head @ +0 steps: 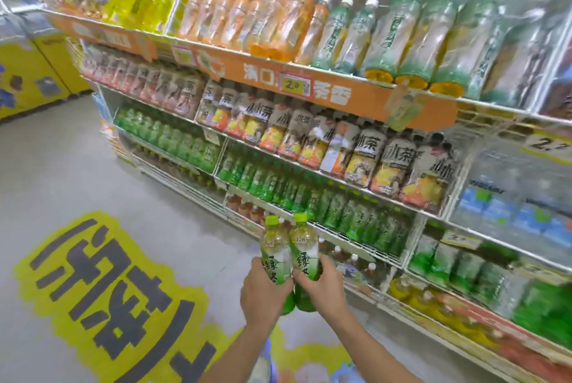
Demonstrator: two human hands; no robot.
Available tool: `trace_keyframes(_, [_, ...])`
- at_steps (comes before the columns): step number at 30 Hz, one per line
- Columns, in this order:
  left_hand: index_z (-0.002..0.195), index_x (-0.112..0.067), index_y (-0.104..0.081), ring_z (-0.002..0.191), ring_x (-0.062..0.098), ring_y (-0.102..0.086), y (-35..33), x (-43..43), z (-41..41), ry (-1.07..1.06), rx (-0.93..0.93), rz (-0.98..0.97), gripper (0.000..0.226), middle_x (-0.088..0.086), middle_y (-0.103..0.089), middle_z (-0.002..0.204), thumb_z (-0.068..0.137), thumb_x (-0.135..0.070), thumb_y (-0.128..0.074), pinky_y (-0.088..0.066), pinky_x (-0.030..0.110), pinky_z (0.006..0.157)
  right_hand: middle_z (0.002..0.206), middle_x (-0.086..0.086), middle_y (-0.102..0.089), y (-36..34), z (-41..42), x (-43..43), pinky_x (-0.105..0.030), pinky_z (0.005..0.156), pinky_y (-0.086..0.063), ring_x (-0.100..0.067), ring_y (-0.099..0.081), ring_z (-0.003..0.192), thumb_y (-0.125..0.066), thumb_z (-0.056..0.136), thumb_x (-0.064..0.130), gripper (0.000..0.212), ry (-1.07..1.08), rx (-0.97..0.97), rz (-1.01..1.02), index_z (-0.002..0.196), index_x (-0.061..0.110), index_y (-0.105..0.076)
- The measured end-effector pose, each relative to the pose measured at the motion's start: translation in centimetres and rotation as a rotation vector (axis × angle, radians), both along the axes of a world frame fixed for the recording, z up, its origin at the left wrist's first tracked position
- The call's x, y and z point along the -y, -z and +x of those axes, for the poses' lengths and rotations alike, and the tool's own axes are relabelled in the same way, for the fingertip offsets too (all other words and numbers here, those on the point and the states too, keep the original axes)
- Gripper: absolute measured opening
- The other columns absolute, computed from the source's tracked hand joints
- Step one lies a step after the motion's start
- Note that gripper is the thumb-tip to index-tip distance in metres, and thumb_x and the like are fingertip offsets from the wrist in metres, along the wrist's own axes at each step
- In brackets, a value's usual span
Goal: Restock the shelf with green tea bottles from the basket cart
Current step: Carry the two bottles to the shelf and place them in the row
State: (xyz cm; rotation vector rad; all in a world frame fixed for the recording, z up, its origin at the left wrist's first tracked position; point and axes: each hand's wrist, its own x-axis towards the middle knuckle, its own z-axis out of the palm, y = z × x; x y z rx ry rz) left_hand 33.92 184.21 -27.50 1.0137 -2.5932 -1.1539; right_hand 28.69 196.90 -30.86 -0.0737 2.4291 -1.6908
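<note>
My left hand (263,289) grips one green tea bottle (274,246) and my right hand (322,285) grips another green tea bottle (305,243). Both bottles stand upright side by side, touching, with light green caps. They are held in front of the shelf rack, just short of the row of green tea bottles (325,200) on the third shelf. The basket cart is not in view, apart from a blurred patch at the bottom edge.
The white wire shelf rack (340,228) runs from upper left to lower right, full of drinks: orange and pale green bottles on top, brown-labelled tea below, dark tea bottles (356,262) under the green row. A yellow floor sticker (102,283) lies on the grey floor at left.
</note>
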Motion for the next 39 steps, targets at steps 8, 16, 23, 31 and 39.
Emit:
trace_keyframes(8, [0.114, -0.025, -0.05, 0.103, 0.027, -0.065, 1.2, 2.0, -11.5, 0.344, 0.025, -0.016, 0.059, -0.002, -0.068, 0.104, 0.068, -0.049, -0.078, -0.043, 0.034, 0.071, 0.072, 0.005, -0.063, 0.8, -6.4, 1.3, -0.014, 0.055, -0.041, -0.003, -0.058, 0.063, -0.084, 0.078, 0.02, 0.026, 0.37, 0.042, 0.049, 0.085, 0.023, -0.059])
trace_keyframes(16, [0.11, -0.019, -0.047, 0.098, 0.03, -0.066, 3.6, 1.7, -16.3, 0.462, 0.096, -0.042, 0.059, 0.003, -0.068, 0.1, 0.07, -0.047, -0.081, -0.05, 0.039, 0.072, 0.077, 0.007, -0.07, 3.1, -9.3, 1.4, -0.019, 0.058, -0.047, -0.001, -0.064, 0.069, -0.086, 0.076, 0.023, 0.028, 0.518, 0.096, 0.073, 0.089, 0.031, -0.062])
trace_keyframes(23, [0.105, -0.022, -0.047, 0.094, 0.029, -0.065, 7.1, 2.0, -19.6, 0.445, 0.082, -0.037, 0.055, 0.001, -0.067, 0.097, 0.069, -0.044, -0.082, -0.051, 0.04, 0.07, 0.076, 0.01, -0.068, 5.9, -12.6, 1.6, -0.01, 0.058, -0.042, 0.009, -0.06, 0.07, -0.085, 0.077, 0.032, 0.027, 0.495, 0.144, 0.095, 0.092, 0.029, -0.063])
trace_keyframes(31, [0.101, -0.019, -0.046, 0.089, 0.032, -0.063, 18.1, 1.9, -24.7, 0.471, -0.011, -0.083, 0.056, 0.005, -0.065, 0.089, 0.07, -0.047, -0.083, -0.047, 0.039, 0.064, 0.076, 0.012, -0.067, 16.4, -17.2, 1.9, -0.014, 0.061, -0.041, 0.003, -0.057, 0.068, -0.083, 0.076, 0.035, 0.025, 0.586, 0.076, 0.091, 0.085, 0.031, -0.061])
trace_keyframes(39, [0.124, -0.017, -0.055, 0.101, 0.035, -0.067, 32.8, 0.6, -30.3, 0.463, -0.128, -0.126, 0.07, 0.011, -0.072, 0.103, 0.07, -0.05, -0.084, -0.051, 0.041, 0.076, 0.078, 0.014, -0.057, 30.9, -23.2, 1.1, -0.029, 0.074, -0.048, -0.015, -0.055, 0.078, -0.083, 0.078, 0.039, 0.038, 0.627, -0.023, 0.117, 0.103, 0.017, -0.063])
